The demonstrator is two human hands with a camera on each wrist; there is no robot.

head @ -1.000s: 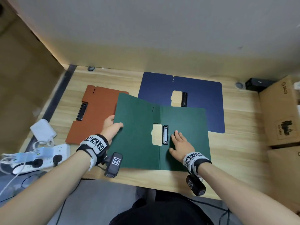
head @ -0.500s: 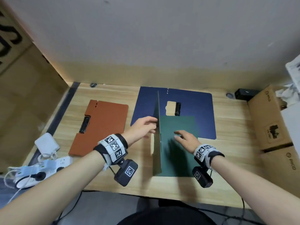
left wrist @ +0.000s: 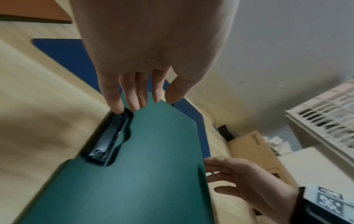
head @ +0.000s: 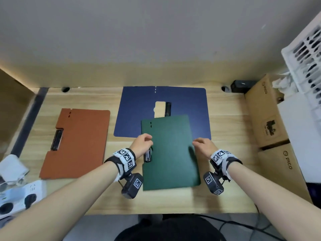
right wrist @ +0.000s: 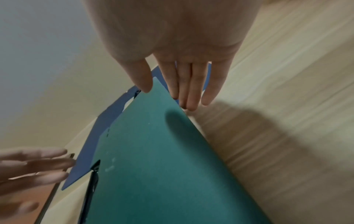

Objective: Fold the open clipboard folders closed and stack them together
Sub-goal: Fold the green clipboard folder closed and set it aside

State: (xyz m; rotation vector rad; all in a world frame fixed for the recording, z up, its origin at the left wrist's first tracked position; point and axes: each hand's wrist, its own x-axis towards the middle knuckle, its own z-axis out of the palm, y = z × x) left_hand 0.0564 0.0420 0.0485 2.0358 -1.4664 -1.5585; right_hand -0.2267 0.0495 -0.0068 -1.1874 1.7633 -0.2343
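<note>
Your left hand [head: 142, 145] and right hand [head: 203, 146], fingers relaxed, flank the closed green folder [head: 171, 152] lying partly on the blue folder [head: 137, 110]; stiff, light, probably slick, so grip its side edges

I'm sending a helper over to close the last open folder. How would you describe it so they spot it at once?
On the wooden desk, look to the far middle, by the wall. The blue folder lies there spread flat, its black clip exposed at the centre fold. Unlike the closed orange folder and green folder, it is double-width.
</note>
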